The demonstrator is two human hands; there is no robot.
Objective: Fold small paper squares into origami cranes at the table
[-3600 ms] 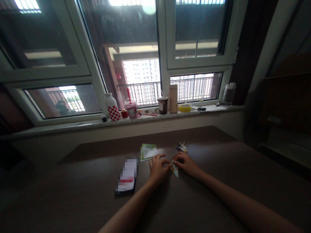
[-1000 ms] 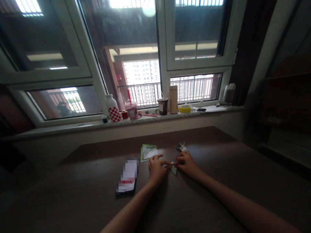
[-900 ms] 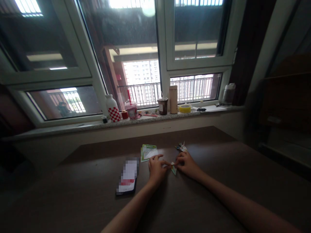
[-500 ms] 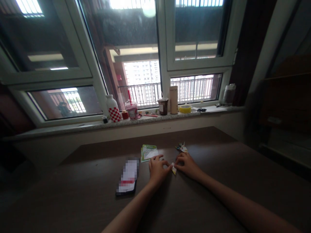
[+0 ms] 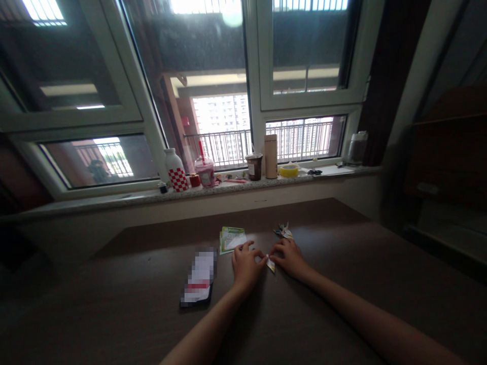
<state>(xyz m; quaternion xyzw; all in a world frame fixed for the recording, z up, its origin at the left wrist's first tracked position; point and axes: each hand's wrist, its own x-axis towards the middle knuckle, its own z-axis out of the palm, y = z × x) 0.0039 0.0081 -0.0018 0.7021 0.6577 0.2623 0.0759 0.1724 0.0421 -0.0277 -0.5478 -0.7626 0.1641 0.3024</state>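
Between my fingertips, low over the brown table [image 5: 152, 284], is a small piece of folded paper [image 5: 271, 265], white with yellowish marks and pointed toward me. My left hand [image 5: 247, 263] pinches its upper left side with thumb and forefinger, the other fingers curled loosely. From the right, my right hand [image 5: 289, 257] grips the paper's upper edge in a pinch. Just beyond the right hand lies a small cluster of folded paper pieces [image 5: 283, 230]. Green and white paper sheets [image 5: 232, 238] lie behind my left hand, which partly overlaps their near edge.
A phone [image 5: 198, 279] with a blurred-out screen lies left of my left forearm. Along the windowsill [image 5: 224, 189] stand a checkered bottle [image 5: 177, 172], a pink drink cup [image 5: 205, 172], a dark drink cup [image 5: 254, 166], a tan flask [image 5: 271, 157] and a yellow tape roll [image 5: 289, 171].
Both hands have shifted slightly left with the folded paper, and its near point is now angled more to the right. The phone and sheets have stayed in place on the table.
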